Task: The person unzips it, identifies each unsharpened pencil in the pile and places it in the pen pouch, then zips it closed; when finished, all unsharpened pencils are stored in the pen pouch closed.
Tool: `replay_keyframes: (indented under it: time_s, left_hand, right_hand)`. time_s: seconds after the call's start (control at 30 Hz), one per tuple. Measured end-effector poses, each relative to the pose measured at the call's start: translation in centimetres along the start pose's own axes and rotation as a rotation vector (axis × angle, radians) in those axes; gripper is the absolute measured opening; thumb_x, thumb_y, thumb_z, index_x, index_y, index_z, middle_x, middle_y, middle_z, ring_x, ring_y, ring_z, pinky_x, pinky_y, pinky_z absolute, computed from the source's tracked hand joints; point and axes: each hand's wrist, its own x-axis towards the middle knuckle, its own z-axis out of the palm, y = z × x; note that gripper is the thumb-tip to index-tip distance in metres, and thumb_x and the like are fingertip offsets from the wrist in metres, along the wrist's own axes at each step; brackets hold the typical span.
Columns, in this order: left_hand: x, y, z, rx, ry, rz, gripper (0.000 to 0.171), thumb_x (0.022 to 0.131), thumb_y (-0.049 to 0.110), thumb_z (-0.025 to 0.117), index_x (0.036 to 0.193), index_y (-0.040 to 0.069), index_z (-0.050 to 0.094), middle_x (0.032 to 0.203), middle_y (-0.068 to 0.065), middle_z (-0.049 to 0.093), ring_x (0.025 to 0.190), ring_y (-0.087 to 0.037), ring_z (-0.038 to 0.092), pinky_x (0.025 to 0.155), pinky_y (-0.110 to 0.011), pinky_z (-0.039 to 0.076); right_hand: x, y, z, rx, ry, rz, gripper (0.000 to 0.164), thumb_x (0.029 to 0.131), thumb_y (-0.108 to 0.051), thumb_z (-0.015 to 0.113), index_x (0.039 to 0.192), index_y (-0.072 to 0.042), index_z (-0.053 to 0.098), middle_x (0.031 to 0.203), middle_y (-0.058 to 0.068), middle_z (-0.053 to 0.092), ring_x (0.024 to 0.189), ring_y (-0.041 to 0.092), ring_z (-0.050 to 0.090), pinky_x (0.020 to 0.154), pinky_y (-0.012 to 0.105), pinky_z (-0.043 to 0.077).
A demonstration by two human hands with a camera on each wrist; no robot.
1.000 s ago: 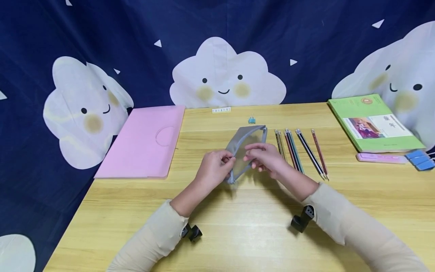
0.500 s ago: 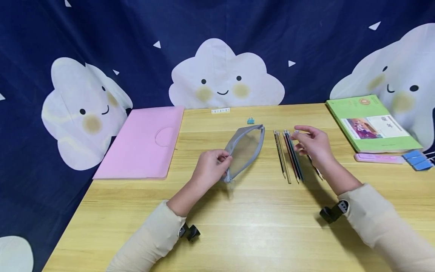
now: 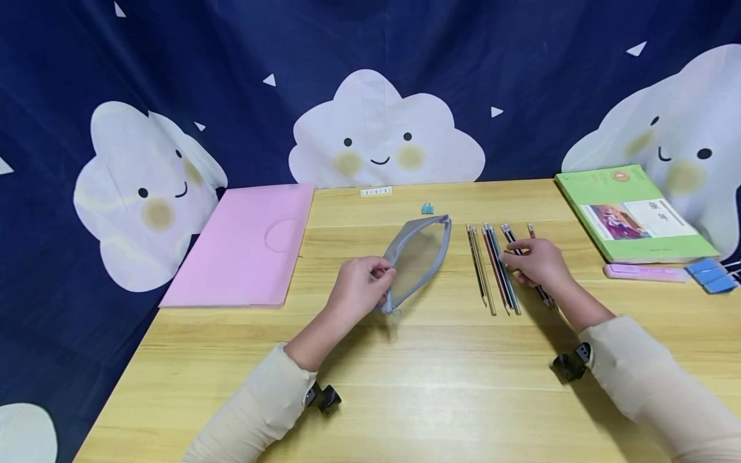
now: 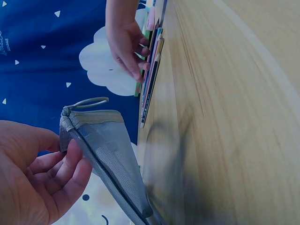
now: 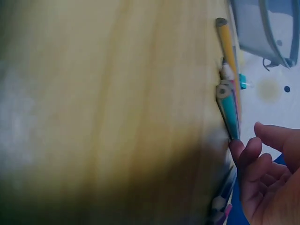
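Note:
My left hand (image 3: 361,283) pinches the near left end of a grey mesh zipper pouch (image 3: 418,262). The pouch stands tilted over the table, its zipped mouth spread wide. In the left wrist view the pouch (image 4: 110,152) hangs from thumb and fingers, a loop at its corner. Over on the right, my right hand (image 3: 539,263) is down among several pencils lying in a row. One fingertip is right at the teal pencil (image 5: 228,110), with the thumb apart. Striped pencils (image 3: 508,233) and a red pencil (image 3: 530,229) are partly hidden beneath this hand; gold and dark pencils (image 3: 480,273) lie left of it.
A pink folder (image 3: 243,247) lies at the left. Towards the back are a small blue binder clip (image 3: 427,208) and a white strip (image 3: 376,191). At the right are a green book (image 3: 622,183), a pink case (image 3: 645,272) and a larger blue clip (image 3: 712,275).
My right hand has left the pouch's mouth, swung right and lowered onto the pencils. The left hand still holds the pouch in nearly the same place, and its mouth now gapes wider.

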Motion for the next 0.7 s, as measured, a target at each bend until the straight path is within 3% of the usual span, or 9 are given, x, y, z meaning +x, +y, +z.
replay_keyframes:
  time_s: [0.23,0.7]
  left_hand:
    - [0.0,0.0,0.1,-0.008,-0.002,0.004,0.017,0.082,0.014,0.057,0.09,0.0,0.064,0.071,-0.008,0.061,0.045,-0.008,0.055,0.042,-0.02,0.047]
    - [0.1,0.0,0.1,-0.003,-0.001,0.005,0.017,0.082,0.014,0.057,0.088,0.0,0.064,0.07,-0.005,0.061,0.046,-0.009,0.055,0.042,-0.02,0.047]
  right_hand:
    - [0.3,0.2,0.2,-0.124,-0.038,-0.019,0.04,0.082,-0.025,0.058,0.111,0.001,0.052,0.058,0.005,0.058,0.045,0.019,0.052,0.04,0.032,0.043]
    - [0.6,-1.1,-0.3,-0.376,-0.088,-0.004,0.03,0.078,-0.022,0.059,0.099,-0.001,0.059,0.053,0.001,0.056,0.048,0.015,0.054,0.049,0.03,0.04]
